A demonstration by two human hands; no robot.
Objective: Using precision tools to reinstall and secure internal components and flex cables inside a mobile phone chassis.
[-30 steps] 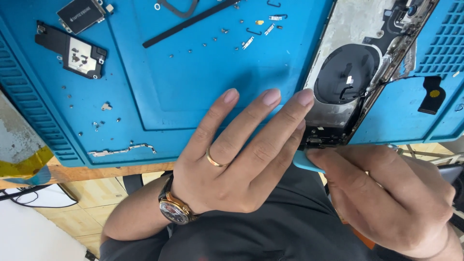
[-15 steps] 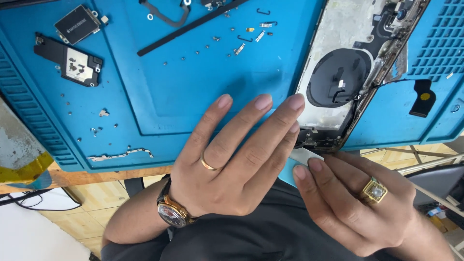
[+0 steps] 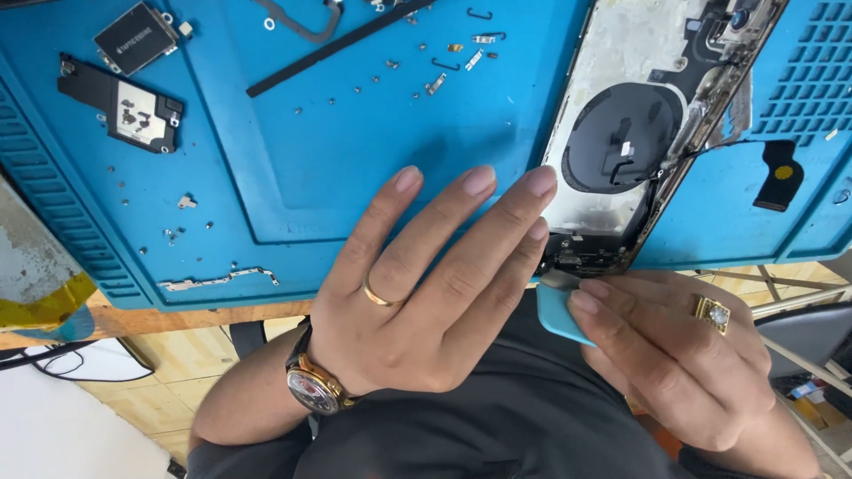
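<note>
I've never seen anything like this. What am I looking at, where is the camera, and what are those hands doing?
The camera sits on a person's head and looks down at their own two bare hands; there is no machine. The work surface is a blue repair mat at a table edge. On it lies an opened phone body with its insides showing, plus loose parts: a black module, a thin black strip and scattered tiny screws. The left hand, with a ring and a wristwatch, lies flat with fingers at the phone's lower end. The right hand pinches a small light-blue plastic pick against that end.
</note>
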